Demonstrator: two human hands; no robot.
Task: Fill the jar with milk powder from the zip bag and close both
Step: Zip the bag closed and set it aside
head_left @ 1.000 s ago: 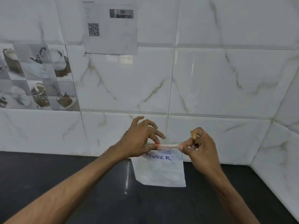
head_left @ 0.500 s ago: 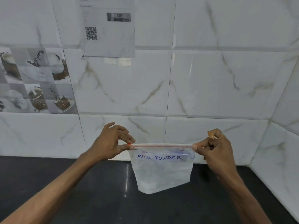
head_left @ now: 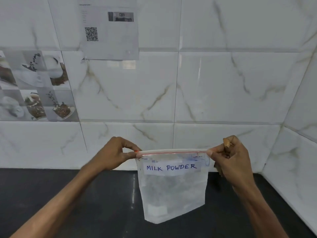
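1. A person holds the zip bag (head_left: 173, 191) up over the dark surface (head_left: 68, 194). The left hand (head_left: 115, 154) pinches its top left corner and the right hand (head_left: 229, 157) pinches the top right.
2. The red zip strip (head_left: 173, 152) is stretched flat and looks sealed (bag closing likely done). The jar is out of view, so its state is unconfirmed.
3. The bag, labelled "MILK POWDER", appears to hold only a little pale powder.

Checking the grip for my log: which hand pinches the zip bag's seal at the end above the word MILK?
The left hand pinches that end of the zip bag; the right hand pinches the opposite end, past the word POWDER.
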